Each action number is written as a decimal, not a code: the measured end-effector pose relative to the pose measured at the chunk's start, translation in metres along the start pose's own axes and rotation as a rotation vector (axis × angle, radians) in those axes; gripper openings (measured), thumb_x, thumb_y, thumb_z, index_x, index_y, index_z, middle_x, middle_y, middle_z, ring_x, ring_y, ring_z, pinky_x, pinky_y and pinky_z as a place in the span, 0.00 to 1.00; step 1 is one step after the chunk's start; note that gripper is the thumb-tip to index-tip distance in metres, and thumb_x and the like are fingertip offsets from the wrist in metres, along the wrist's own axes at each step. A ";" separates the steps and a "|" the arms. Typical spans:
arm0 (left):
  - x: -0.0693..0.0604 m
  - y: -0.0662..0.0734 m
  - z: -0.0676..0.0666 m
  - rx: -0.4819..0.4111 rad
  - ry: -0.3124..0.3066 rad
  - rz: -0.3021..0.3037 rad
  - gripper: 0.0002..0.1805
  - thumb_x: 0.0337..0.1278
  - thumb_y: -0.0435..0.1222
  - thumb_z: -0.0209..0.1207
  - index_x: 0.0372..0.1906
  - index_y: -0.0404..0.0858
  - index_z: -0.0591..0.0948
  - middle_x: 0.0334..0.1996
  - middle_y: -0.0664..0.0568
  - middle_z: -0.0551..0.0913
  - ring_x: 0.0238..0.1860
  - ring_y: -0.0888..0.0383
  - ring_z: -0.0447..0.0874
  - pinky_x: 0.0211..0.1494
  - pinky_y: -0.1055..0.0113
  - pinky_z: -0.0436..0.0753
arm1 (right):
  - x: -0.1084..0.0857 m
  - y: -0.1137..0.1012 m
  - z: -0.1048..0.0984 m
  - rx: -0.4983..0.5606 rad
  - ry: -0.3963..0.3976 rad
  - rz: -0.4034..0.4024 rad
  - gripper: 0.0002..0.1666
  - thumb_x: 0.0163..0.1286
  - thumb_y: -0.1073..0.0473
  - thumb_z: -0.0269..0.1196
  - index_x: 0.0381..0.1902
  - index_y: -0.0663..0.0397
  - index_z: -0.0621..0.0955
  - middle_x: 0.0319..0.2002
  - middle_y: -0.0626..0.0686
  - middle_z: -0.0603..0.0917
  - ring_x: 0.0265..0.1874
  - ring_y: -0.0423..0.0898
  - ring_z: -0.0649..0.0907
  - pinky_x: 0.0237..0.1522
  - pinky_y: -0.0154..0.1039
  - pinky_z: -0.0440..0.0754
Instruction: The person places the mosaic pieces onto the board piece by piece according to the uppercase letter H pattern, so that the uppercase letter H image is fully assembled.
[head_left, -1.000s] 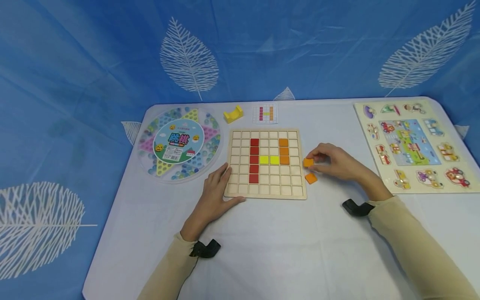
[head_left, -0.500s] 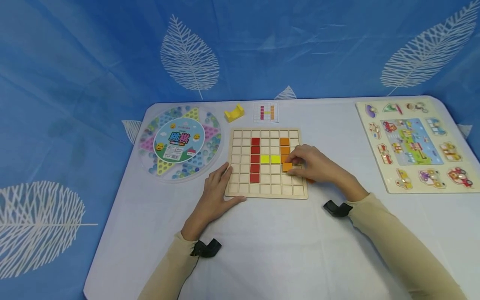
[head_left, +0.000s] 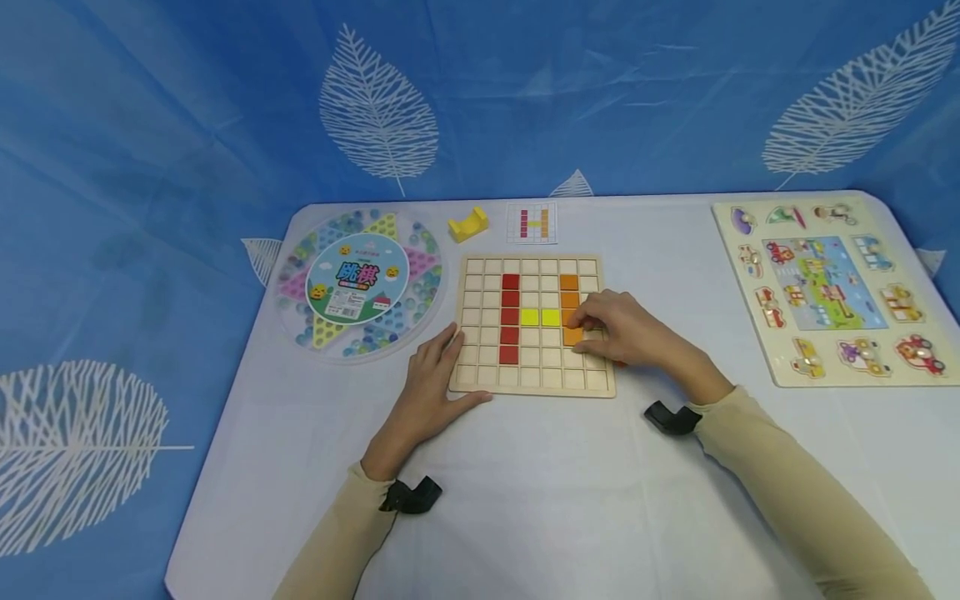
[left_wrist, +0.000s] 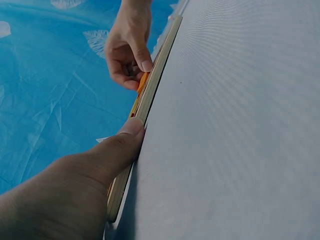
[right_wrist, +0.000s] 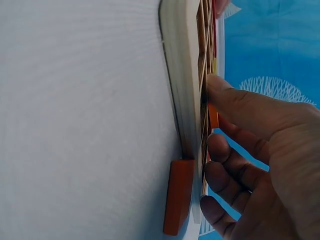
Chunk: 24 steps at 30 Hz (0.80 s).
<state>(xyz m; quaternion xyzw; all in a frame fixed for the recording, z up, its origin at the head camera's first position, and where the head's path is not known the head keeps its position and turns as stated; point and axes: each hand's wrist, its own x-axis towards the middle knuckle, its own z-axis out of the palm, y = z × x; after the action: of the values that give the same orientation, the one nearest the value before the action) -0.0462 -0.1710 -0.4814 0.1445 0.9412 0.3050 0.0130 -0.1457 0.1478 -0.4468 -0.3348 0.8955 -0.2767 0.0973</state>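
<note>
A wooden grid board (head_left: 532, 390) lies on the white table. A column of red tiles (head_left: 509, 335), two yellow tiles (head_left: 540, 317) and a column of orange tiles (head_left: 569, 282) sit in its cells. My left hand (head_left: 423, 396) rests at the board's lower left corner, fingers along the left side and thumb against the front edge. Over the right part of the board, my right hand (head_left: 630, 331) pinches an orange tile (head_left: 572, 337) between thumb and fingers, below the other orange ones. A loose orange tile (right_wrist: 179, 197) leans by the board's right edge, mostly hidden under this hand in the head view.
Behind the board lie a pattern card (head_left: 532, 223) and a yellow curved block (head_left: 468, 225). A round Chinese checkers box (head_left: 358, 279) stands to the left. On the right is a wooden picture puzzle (head_left: 832, 292). Blue cloth hangs behind the table.
My right hand has carried an orange tile leftward from beside the board to the cell below the orange column. The tile sits lower now than half a second ago. The left hand stays put.
</note>
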 end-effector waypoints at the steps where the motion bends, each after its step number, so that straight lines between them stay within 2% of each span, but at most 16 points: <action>1: 0.000 0.000 0.000 0.000 0.001 0.000 0.55 0.48 0.55 0.71 0.76 0.35 0.58 0.76 0.43 0.54 0.71 0.42 0.57 0.67 0.44 0.60 | 0.000 0.000 0.000 -0.002 -0.002 0.002 0.16 0.57 0.56 0.74 0.43 0.53 0.85 0.36 0.48 0.84 0.39 0.45 0.77 0.51 0.49 0.67; 12: -0.001 0.000 0.000 -0.002 -0.001 -0.006 0.55 0.48 0.55 0.70 0.76 0.36 0.58 0.76 0.44 0.54 0.71 0.42 0.56 0.67 0.44 0.60 | -0.001 -0.003 0.000 -0.006 0.001 -0.007 0.15 0.57 0.55 0.74 0.42 0.50 0.85 0.34 0.46 0.82 0.37 0.44 0.74 0.46 0.45 0.64; 16: -0.001 0.000 0.000 -0.001 -0.005 -0.015 0.55 0.48 0.55 0.70 0.76 0.37 0.58 0.77 0.45 0.53 0.71 0.42 0.56 0.68 0.44 0.60 | -0.003 -0.002 0.000 0.004 0.013 -0.022 0.16 0.57 0.54 0.74 0.43 0.51 0.86 0.36 0.46 0.83 0.38 0.44 0.75 0.47 0.45 0.66; 24: 0.000 0.001 -0.001 -0.001 -0.004 -0.004 0.55 0.48 0.55 0.71 0.76 0.36 0.58 0.77 0.44 0.53 0.71 0.42 0.56 0.68 0.44 0.60 | -0.021 0.007 -0.011 0.035 0.018 0.035 0.17 0.57 0.56 0.75 0.44 0.50 0.85 0.36 0.46 0.81 0.37 0.43 0.73 0.43 0.41 0.70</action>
<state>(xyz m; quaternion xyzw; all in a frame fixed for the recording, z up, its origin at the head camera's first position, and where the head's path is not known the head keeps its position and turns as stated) -0.0457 -0.1707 -0.4805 0.1433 0.9413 0.3051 0.0156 -0.1374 0.1710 -0.4417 -0.3150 0.8970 -0.2937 0.1000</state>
